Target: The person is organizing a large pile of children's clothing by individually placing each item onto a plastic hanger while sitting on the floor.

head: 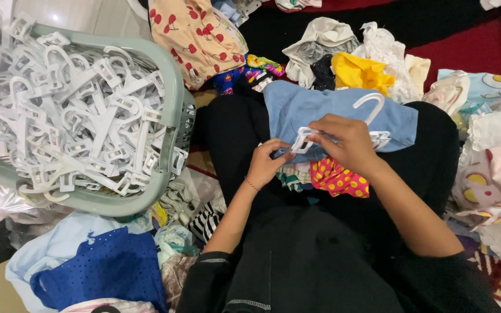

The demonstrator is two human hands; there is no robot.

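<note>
A light blue garment (320, 110) lies across my lap, over black clothing. A white plastic clip hanger (369, 110) rests on it, hook pointing away from me. My right hand (346, 142) covers the middle of the hanger and presses it to the cloth. My left hand (267, 162) pinches the hanger's left clip and the blue fabric edge. Under the blue garment, a pink piece with yellow dots (338, 178) and a striped piece show.
A pale green laundry basket (172, 104) full of white hangers (71, 116) stands at left. Loose clothes surround me: a cherry-print garment (195, 35), yellow cloth (359, 72), white pieces at right, a dark blue mesh garment (108, 266) at lower left.
</note>
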